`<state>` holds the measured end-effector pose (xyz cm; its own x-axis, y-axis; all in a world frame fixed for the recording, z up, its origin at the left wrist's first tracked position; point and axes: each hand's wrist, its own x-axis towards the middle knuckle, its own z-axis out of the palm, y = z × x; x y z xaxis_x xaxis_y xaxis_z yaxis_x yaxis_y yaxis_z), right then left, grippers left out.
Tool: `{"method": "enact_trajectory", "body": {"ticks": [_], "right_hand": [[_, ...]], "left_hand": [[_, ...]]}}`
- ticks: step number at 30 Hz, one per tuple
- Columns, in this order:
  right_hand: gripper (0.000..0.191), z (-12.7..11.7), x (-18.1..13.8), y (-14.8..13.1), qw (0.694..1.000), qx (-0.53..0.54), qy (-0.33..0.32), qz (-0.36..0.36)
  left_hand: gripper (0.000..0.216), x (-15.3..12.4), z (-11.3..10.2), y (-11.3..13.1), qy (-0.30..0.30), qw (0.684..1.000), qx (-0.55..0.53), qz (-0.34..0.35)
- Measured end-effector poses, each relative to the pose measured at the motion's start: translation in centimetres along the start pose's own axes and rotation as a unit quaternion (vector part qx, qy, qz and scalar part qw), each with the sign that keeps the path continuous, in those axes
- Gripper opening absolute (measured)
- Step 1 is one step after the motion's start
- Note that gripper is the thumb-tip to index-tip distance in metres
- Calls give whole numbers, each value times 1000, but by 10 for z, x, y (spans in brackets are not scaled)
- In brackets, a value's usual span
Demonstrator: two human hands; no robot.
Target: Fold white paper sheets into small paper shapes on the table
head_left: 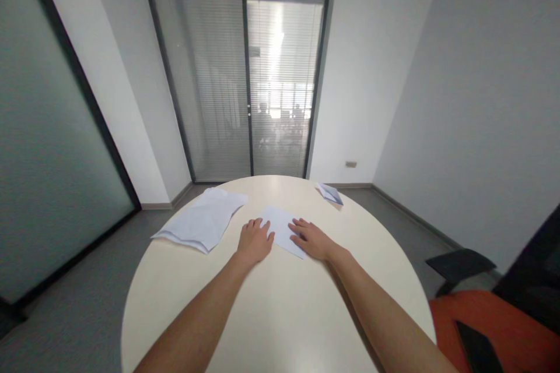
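A small white sheet of paper [280,226] lies flat and askew on the round table [280,297]. On its left edge rests my left hand [256,240], fingers somewhat apart and pointing away from me. My right hand [311,238] lies across the sheet's right side, its fingers spread and reaching inward. Both hands touch the paper without gripping it; they cover parts of its left and right edges. To the left is a loose stack of larger white paper sheets [205,217], creased and uneven. A folded piece of paper [329,193] sits near the far right edge.
An orange chair [485,326] with black armrests stands against the table's right side. Beyond the table is a glass door [219,99] with blinds. A frosted glass panel [48,157] rises on the left, and a wall socket [350,164] is low at the back.
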<state>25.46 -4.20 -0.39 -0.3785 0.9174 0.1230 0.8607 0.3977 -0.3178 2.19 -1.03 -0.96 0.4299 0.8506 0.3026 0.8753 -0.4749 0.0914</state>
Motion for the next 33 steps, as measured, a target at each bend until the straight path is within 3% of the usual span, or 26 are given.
{"method": "enact_trajectory", "body": {"ticks": [4, 8, 12, 17, 21, 26, 30, 33], "right_hand": [[66, -4, -3, 7, 996, -12, -26, 79], [57, -8, -5, 4, 993, -36, -5, 111], [51, -8, -3, 0, 998, -25, 39, 41], [49, -3, -1, -2, 995, 80, 0, -57], [46, -5, -2, 2, 992, 105, -21, -64], [46, -8, 0, -8, 998, 22, -3, -52], [48, 1, 2, -23, 998, -14, 27, -52], [57, 10, 5, -27, 999, -17, 6, -35]], "left_hand": [[45, 1, 1, 0, -13, 1000, -12, -8], [41, 2, 2, -1, -26, 999, -45, -1], [30, 2, -6, 1, -13, 997, -66, 36], [14, 3, -13, 3, 17, 997, -56, 59], [14, 5, -4, -1, 31, 994, -72, 70], [38, 5, 7, -3, -10, 988, -100, 114], [36, 2, 2, 1, -7, 991, -83, 104], [33, 2, 1, 2, -1, 992, -84, 90]]}}
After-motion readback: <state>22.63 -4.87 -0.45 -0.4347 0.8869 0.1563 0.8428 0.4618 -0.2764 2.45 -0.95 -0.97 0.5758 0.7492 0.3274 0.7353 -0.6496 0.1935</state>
